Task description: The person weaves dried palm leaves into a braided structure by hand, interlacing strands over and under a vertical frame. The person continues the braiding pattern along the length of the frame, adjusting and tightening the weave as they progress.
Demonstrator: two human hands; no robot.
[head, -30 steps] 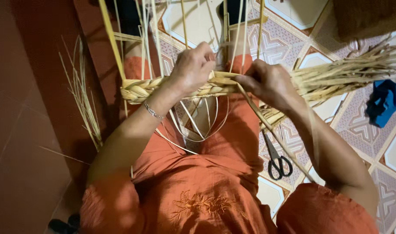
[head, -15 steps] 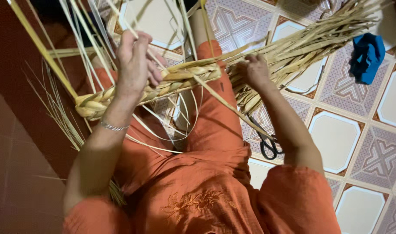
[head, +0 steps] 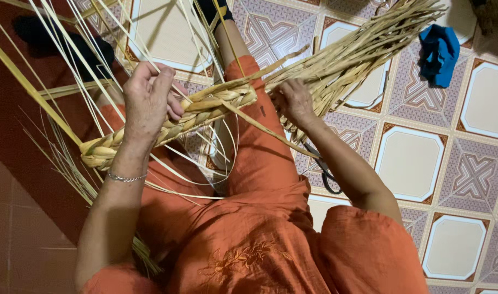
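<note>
- The left hand (head: 148,100) closes its grip over the thick straw braid (head: 172,121), thumb and fingers wrapped round it, seemingly to keep the plait taut.
- The right hand (head: 293,102) pinches the loose strands (head: 358,51) at the braid's 3 o'clock end, holding them fanned apart.
- Scissors (head: 325,171) lie on the tiled floor (head: 412,163) at 5 o'clock; a blue cloth (head: 438,51) at 2.

The left hand (head: 149,100) is raised with its back toward the camera, fingers curled forward and closed in a grasp, the forearm running down and left from a bent wrist. The right hand (head: 293,101) sits lower and farther out, fingers folded shut, its forearm stretching diagonally back to a bent elbow at the lower right.
</note>
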